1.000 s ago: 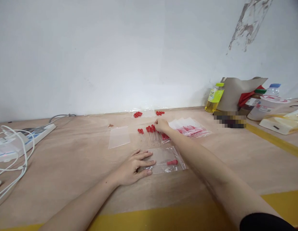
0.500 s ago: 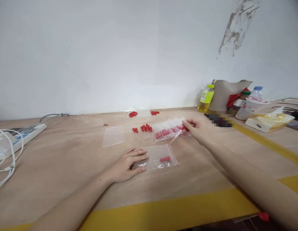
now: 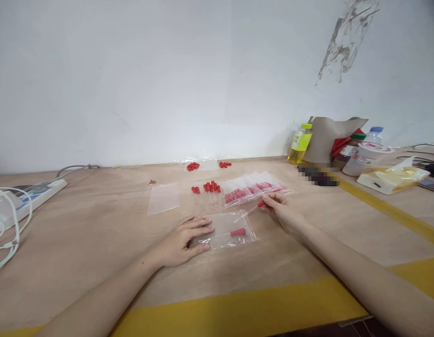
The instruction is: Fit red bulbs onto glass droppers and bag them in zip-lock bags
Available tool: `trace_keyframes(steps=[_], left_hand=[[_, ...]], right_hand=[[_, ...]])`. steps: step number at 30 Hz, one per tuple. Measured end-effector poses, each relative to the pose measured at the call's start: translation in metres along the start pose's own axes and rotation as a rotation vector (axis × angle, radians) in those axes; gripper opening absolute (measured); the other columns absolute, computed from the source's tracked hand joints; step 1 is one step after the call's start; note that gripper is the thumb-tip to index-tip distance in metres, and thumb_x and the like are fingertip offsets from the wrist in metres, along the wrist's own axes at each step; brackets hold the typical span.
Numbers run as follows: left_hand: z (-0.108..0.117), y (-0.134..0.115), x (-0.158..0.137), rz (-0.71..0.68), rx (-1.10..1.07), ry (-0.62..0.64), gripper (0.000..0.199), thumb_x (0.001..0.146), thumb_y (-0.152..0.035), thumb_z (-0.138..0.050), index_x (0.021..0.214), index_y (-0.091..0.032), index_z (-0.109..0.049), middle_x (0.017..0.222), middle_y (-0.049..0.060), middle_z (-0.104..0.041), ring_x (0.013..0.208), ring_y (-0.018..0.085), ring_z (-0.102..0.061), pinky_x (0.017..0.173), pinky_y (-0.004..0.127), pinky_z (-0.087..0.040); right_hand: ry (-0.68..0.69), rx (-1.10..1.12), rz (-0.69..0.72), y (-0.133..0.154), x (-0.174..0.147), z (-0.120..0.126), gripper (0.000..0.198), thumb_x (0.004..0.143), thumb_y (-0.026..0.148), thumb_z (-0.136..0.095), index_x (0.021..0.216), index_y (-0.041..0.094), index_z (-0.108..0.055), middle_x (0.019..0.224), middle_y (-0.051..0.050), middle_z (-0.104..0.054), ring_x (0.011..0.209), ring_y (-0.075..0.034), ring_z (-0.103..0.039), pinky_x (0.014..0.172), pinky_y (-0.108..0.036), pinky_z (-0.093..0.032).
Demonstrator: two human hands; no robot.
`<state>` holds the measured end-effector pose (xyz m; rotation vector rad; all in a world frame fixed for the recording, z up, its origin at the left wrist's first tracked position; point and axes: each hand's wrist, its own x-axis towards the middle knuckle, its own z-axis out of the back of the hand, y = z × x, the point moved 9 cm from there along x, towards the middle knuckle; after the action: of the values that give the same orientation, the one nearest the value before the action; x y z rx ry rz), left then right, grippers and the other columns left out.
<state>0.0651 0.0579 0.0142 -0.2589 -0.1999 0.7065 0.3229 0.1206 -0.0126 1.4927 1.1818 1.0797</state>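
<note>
My right hand (image 3: 282, 210) pinches a dropper (image 3: 252, 210) by its red bulb; the thin clear tube slants left and its tip is over the upper part of a zip bag. Flat on the left end of that clear zip bag (image 3: 220, 220) lies my left hand (image 3: 189, 241), fingers spread. Another dropper (image 3: 238, 232) with a red bulb shows at the bag, in its lower half. Behind my right hand, overlapping zip bags (image 3: 255, 185) holding red-bulbed droppers form a row. Several loose droppers (image 3: 212, 187) lie to the left of them.
An empty-looking flat bag (image 3: 164, 199) lies left of the loose droppers. Red bulbs (image 3: 193, 166) rest near the wall. A power strip (image 3: 45, 196) with white cables is at left. A yellow drink bottle (image 3: 300, 143), a cup (image 3: 366, 159) and a tissue pack (image 3: 392, 175) stand at right.
My right hand has moved toward me from the row of filled bags, bringing the dropper over the zip bag. My left hand stays on the bag.
</note>
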Motion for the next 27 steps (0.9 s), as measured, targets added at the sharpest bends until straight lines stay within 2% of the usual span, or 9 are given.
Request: trace_keyframes(steps=[3, 5, 8, 10, 13, 15, 21, 23, 27], left_hand=[[0.001, -0.002, 0.000, -0.008, -0.007, -0.011, 0.047, 0.086, -0.045, -0.041, 0.130, -0.030, -0.035, 0.135, 0.001, -0.038, 0.125, 0.019, -0.031, 0.106, 0.042, -0.018], [0.003, -0.003, 0.000, -0.013, -0.014, -0.025, 0.051, 0.086, -0.045, -0.042, 0.133, -0.029, -0.030, 0.135, 0.001, -0.039, 0.124, 0.020, -0.032, 0.106, 0.042, -0.019], [0.003, -0.004, -0.001, -0.007, -0.013, -0.027, 0.052, 0.086, -0.045, -0.042, 0.134, -0.029, -0.028, 0.134, 0.001, -0.039, 0.124, 0.020, -0.033, 0.106, 0.042, -0.019], [0.003, -0.004, -0.001, -0.003, -0.012, -0.021, 0.052, 0.086, -0.045, -0.042, 0.133, -0.029, -0.029, 0.134, 0.001, -0.039, 0.124, 0.020, -0.033, 0.106, 0.042, -0.019], [0.002, -0.004, 0.000, -0.005, -0.013, -0.021, 0.051, 0.086, -0.045, -0.042, 0.133, -0.029, -0.029, 0.134, 0.001, -0.039, 0.124, 0.020, -0.033, 0.106, 0.042, -0.018], [0.002, -0.004, 0.001, -0.007, -0.015, -0.023, 0.051, 0.086, -0.045, -0.042, 0.133, -0.029, -0.030, 0.134, 0.001, -0.039, 0.124, 0.019, -0.033, 0.107, 0.042, -0.018], [0.002, -0.004, 0.001, -0.017, -0.018, -0.026, 0.051, 0.086, -0.044, -0.043, 0.133, -0.029, -0.030, 0.135, 0.000, -0.039, 0.124, 0.019, -0.033, 0.107, 0.042, -0.017], [0.002, -0.004, 0.001, -0.021, -0.021, -0.026, 0.050, 0.086, -0.044, -0.042, 0.133, -0.029, -0.030, 0.134, 0.001, -0.039, 0.125, 0.019, -0.033, 0.107, 0.042, -0.017], [0.001, -0.002, 0.001, -0.022, -0.034, -0.030, 0.048, 0.085, -0.045, -0.044, 0.130, -0.029, -0.036, 0.135, 0.001, -0.039, 0.125, 0.020, -0.032, 0.105, 0.041, -0.021]], right_hand=[[0.125, 0.027, -0.149, -0.011, -0.011, -0.015, 0.028, 0.055, 0.029, -0.075, 0.072, 0.017, -0.056, 0.069, 0.001, -0.060, 0.067, -0.011, -0.060, 0.067, -0.024, -0.050], [0.232, -0.065, -0.207, -0.015, -0.019, -0.024, 0.033, 0.053, 0.027, -0.077, 0.076, 0.017, -0.055, 0.066, 0.001, -0.061, 0.061, -0.010, -0.059, 0.058, -0.022, -0.049], [0.361, -0.251, -0.178, -0.016, -0.026, -0.035, 0.034, 0.055, 0.029, -0.076, 0.075, 0.016, -0.053, 0.055, 0.003, -0.058, 0.047, -0.007, -0.052, 0.041, -0.018, -0.040], [0.427, -0.291, -0.149, -0.016, -0.029, -0.042, 0.033, 0.055, 0.030, -0.075, 0.074, 0.015, -0.053, 0.057, 0.003, -0.059, 0.049, -0.008, -0.053, 0.045, -0.018, -0.040], [0.521, -0.287, -0.144, -0.015, -0.035, -0.053, 0.033, 0.054, 0.026, -0.075, 0.079, 0.014, -0.056, 0.071, -0.001, -0.063, 0.066, -0.010, -0.058, 0.062, -0.022, -0.046], [0.527, -0.281, -0.143, -0.014, -0.037, -0.056, 0.035, 0.054, 0.026, -0.074, 0.081, 0.015, -0.055, 0.076, -0.001, -0.063, 0.070, -0.011, -0.059, 0.064, -0.023, -0.046], [0.370, -0.339, -0.082, -0.015, -0.032, -0.054, 0.035, 0.057, 0.032, -0.072, 0.077, 0.017, -0.046, 0.065, 0.003, -0.057, 0.046, -0.005, -0.048, 0.042, -0.018, -0.038], [0.393, -0.363, -0.074, -0.015, -0.035, -0.058, 0.035, 0.058, 0.034, -0.071, 0.078, 0.017, -0.047, 0.065, 0.003, -0.057, 0.042, -0.004, -0.044, 0.038, -0.016, -0.034], [0.497, -0.369, -0.168, -0.015, -0.042, -0.062, 0.039, 0.064, 0.041, -0.066, 0.087, 0.018, -0.046, 0.056, 0.007, -0.053, 0.030, 0.000, -0.028, 0.029, -0.015, -0.018]])
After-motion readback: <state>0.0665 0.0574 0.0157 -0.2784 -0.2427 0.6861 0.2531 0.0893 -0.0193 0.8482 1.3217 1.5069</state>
